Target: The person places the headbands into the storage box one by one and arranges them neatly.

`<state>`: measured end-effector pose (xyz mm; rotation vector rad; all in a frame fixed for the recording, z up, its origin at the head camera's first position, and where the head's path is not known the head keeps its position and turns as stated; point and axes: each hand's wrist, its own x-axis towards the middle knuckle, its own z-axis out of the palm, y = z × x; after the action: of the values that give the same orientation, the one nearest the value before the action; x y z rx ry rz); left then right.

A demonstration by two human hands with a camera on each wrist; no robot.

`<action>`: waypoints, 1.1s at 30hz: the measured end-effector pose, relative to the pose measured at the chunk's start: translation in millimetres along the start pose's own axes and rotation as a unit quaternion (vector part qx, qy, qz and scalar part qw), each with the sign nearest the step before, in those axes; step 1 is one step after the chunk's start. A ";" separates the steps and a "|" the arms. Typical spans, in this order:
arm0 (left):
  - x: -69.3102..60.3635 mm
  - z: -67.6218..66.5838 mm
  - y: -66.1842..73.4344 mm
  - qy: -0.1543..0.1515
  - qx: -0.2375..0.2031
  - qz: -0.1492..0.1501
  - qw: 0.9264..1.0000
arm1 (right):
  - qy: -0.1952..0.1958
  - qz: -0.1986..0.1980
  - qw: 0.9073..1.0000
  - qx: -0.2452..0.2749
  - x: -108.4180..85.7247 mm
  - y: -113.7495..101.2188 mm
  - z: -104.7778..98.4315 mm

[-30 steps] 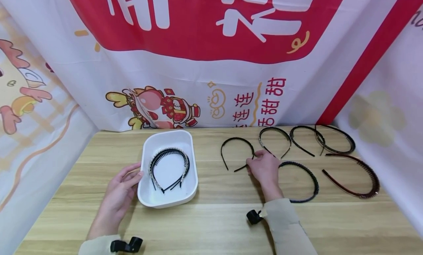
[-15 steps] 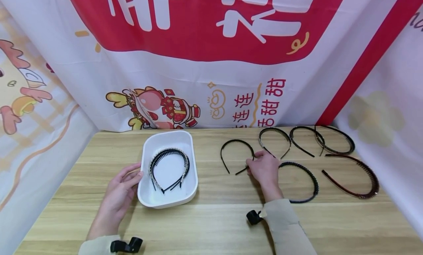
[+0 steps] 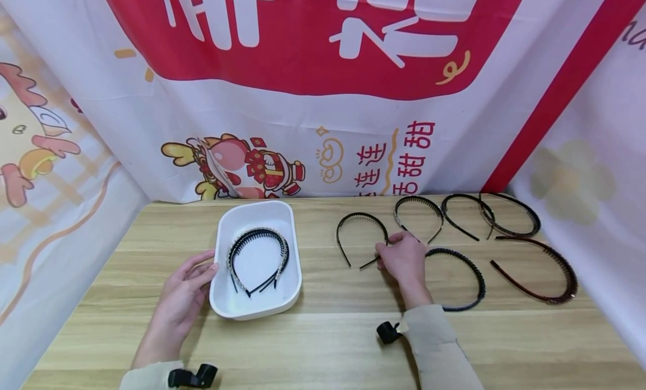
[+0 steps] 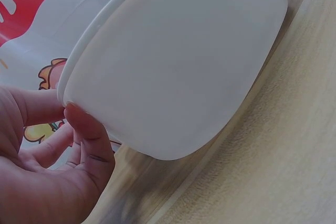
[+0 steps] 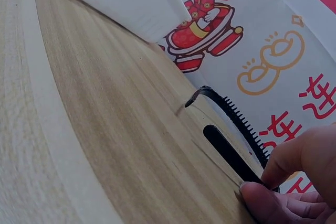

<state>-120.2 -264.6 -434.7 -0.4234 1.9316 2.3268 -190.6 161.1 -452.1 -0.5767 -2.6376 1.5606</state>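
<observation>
In the head view my left hand (image 3: 184, 297) holds the left rim of a white plastic basin (image 3: 217, 308), thumb on the outer wall in the left wrist view. Inside lie a few black toothed headbands (image 3: 259, 233), at least one with a glittery band. My right hand (image 3: 404, 261) pinches the right arm of a thin black toothed headband (image 3: 343, 238). The right wrist view shows that headband (image 5: 231, 153) between thumb and finger, its free ends pointing toward the basin. Whether it is fully off the table cannot be told.
Right of my right hand lie a dark braided-look headband (image 3: 476, 272) and a reddish-brown headband (image 3: 567, 266). Behind are another black headband (image 3: 421, 199) and two overlapping ones (image 3: 459, 196). A printed cloth (image 3: 328, 143) hangs along the wooden table's (image 3: 328, 345) back edge.
The headband in my right hand has shifted slightly toward me, its free ends moving a little lower in the head view. My left hand and the basin stay in place.
</observation>
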 end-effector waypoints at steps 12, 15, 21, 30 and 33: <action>-0.3 -0.6 0.0 0.000 0.003 -0.003 1.000 | 0.001 0.004 1.000 0.021 -1.6 -1.2 -1.0; -0.4 -0.7 -0.1 -0.002 0.001 -0.001 1.000 | 0.007 0.004 0.999 0.035 -1.4 -1.4 -0.3; -0.5 -0.8 -0.1 -0.003 -0.001 -0.001 1.000 | 0.019 -0.003 0.998 0.058 0.1 1.1 0.9; -1.0 -0.5 -0.9 -0.006 -0.001 0.007 1.000 | 0.024 -0.003 0.996 0.084 0.7 2.3 2.9; -1.3 -0.3 -1.1 -0.007 -0.002 0.009 1.000 | 0.026 0.000 0.996 0.087 1.1 2.5 3.4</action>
<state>-118.6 -264.6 -435.5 -0.3908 1.9330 2.3385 -191.6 159.6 -456.1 -0.5983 -2.4307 1.7280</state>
